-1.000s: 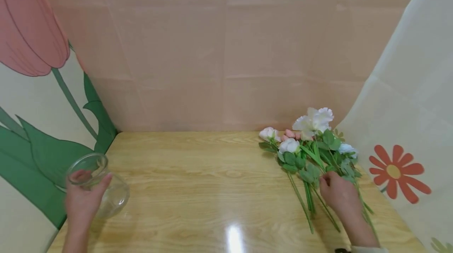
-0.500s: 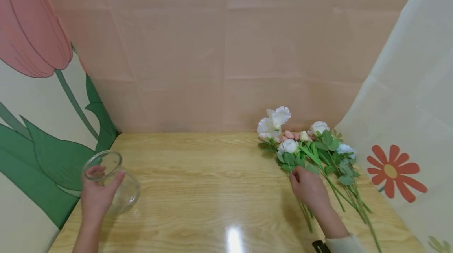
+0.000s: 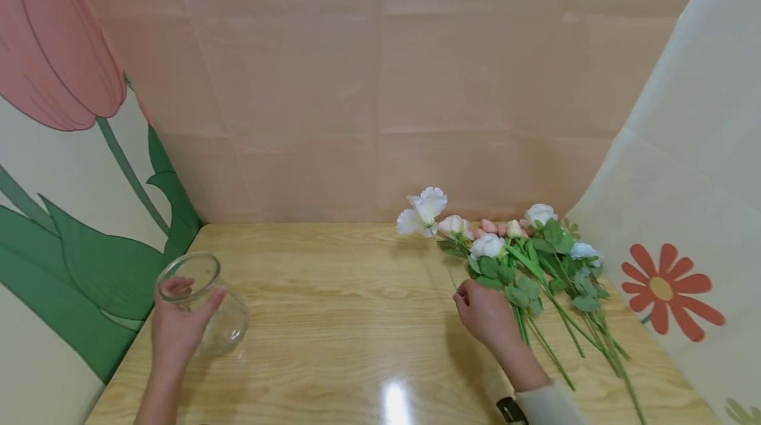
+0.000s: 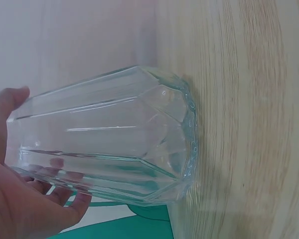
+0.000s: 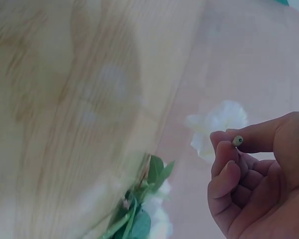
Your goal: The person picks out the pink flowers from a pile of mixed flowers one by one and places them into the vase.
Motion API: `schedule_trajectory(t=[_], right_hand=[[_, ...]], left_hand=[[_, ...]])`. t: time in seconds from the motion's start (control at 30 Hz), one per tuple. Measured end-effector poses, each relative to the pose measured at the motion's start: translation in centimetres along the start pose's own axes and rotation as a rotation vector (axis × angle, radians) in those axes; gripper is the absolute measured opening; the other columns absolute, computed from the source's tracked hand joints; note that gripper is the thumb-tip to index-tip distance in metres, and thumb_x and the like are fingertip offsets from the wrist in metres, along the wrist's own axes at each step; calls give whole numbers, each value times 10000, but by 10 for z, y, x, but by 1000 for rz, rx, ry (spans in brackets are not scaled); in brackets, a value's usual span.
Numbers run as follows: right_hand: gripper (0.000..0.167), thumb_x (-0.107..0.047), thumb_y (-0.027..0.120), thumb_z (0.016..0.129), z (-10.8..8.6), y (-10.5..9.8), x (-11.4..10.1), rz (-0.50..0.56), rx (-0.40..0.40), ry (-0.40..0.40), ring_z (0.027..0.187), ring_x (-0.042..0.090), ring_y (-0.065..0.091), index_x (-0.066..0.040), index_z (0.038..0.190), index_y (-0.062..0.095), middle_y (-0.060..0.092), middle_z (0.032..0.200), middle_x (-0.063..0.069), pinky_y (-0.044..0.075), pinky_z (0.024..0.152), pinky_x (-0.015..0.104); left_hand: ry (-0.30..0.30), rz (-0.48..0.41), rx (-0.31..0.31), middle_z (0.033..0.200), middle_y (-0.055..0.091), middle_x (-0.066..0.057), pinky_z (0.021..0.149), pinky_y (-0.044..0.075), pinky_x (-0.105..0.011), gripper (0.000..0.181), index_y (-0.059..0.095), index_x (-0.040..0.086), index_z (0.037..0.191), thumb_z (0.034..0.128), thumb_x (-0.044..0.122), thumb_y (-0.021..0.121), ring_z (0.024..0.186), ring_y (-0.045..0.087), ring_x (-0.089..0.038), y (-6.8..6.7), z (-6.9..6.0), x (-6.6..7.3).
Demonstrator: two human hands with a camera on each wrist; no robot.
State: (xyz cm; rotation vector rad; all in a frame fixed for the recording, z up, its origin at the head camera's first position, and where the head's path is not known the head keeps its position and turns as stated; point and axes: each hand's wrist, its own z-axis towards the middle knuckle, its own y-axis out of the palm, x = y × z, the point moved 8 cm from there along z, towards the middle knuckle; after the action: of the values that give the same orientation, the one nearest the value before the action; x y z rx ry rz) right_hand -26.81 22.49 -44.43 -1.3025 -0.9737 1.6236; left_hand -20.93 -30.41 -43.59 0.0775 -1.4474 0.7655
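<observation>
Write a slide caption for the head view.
Left grip around a clear vase, right grip pinching a white flower by its stem, more flowers lying on the wood-grain table.

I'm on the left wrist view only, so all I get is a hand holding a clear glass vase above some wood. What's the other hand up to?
Observer: The right hand is pinching a white flower by its stem.
Operator: Got it. Is it gripping high up near the bloom, or low down?
Observer: Low down: in the right wrist view the bare end of the stem sticks out just past the fingertips.
Operator: And are there more flowers I can't see?
Observer: Yes, the head view shows the other flowers lying loose on the right side of the table.
</observation>
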Motion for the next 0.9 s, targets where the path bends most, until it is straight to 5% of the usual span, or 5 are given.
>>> schedule_trajectory(t=[0.4, 0.63, 0.9], right_hand=[[103, -148, 679, 949, 8, 25, -8, -15, -55, -24, 619, 171, 574, -62, 897, 661, 640, 717, 17, 482, 557, 370], [130, -202, 646, 979, 9, 45, -7, -2, -167, 40, 620, 181, 569, -83, 929, 670, 647, 745, 28, 469, 541, 358], [200, -289, 650, 979, 10, 55, -12, -22, -209, 40, 715, 273, 654, -97, 950, 699, 707, 842, 73, 516, 585, 434]], left_hand=[[31, -28, -48, 1408, 491, -190, 1099, 356, -640, 800, 323, 41, 1436, 857, 268, 827, 1374, 419, -422, 14, -4, 9], [35, -42, -75, 1436, 484, -229, 1127, 346, -629, 805, 336, 16, 1452, 855, 235, 829, 1380, 412, -429, 21, -6, 12], [56, -54, -95, 1407, 488, -260, 1128, 335, -646, 782, 365, -20, 1423, 848, 222, 836, 1377, 415, -466, 31, -9, 17]])
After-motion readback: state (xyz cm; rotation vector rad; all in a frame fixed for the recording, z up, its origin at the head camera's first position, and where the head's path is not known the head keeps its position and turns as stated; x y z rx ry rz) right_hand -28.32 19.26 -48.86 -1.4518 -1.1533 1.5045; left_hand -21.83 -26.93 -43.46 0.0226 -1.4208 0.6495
